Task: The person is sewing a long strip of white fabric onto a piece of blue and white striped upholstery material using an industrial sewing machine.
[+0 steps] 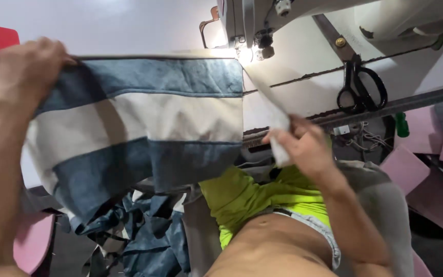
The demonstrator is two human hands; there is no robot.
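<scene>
My left hand [24, 69] grips the top left corner of a striped fabric panel [144, 118] with blue and cream bands, holding it up flat in front of the sewing machine [262, 23]. My right hand [301, 143] pinches a narrow cream strip [275, 115] that runs from the panel's right edge near the needle area down to my fingers. The panel's lower edge hangs over the table edge toward my lap.
Black scissors [360, 87] hang on the machine table at the right. A heap of blue and cream fabric pieces [144, 231] lies below the panel. Pink foam pieces [406, 166] sit at right, another pink piece [32, 241] at lower left.
</scene>
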